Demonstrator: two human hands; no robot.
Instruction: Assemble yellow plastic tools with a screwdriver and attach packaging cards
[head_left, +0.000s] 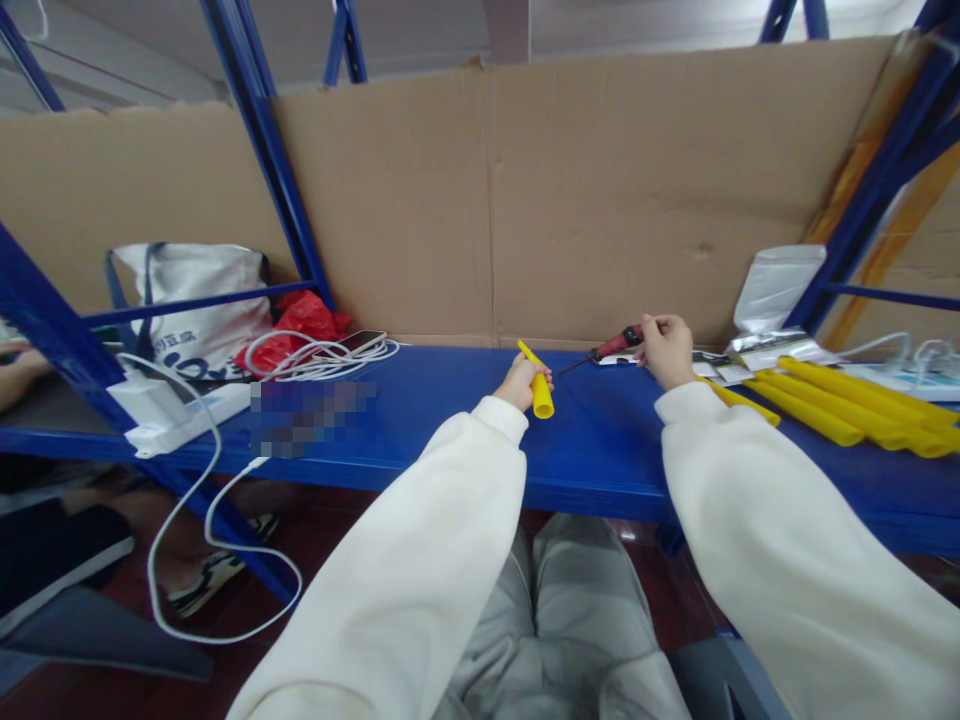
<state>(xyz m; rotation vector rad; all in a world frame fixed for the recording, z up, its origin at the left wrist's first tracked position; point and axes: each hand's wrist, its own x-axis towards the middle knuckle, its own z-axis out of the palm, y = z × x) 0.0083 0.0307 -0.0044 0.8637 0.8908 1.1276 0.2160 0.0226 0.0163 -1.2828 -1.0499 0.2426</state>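
Note:
My left hand [515,382] is closed around a short yellow tube [543,402], whose open end points down toward me while its other end sticks out above my fingers. My right hand [667,349] grips the back end of a screwdriver [617,344] with a red and black handle. The screwdriver's thin dark shaft points left and down, its tip a short way right of the tube. To the right of my right hand, several longer yellow tubes [825,415] lie side by side on the blue table [450,400].
Behind stands a cardboard wall [600,200]. At right are a silver foil pouch [778,285] and a white power strip [904,380]. At left lie a cloth bag [196,290], a red plastic bag [307,318], coiled white cable [300,355] and a charger [154,400]. Another person's hand [22,375] shows far left.

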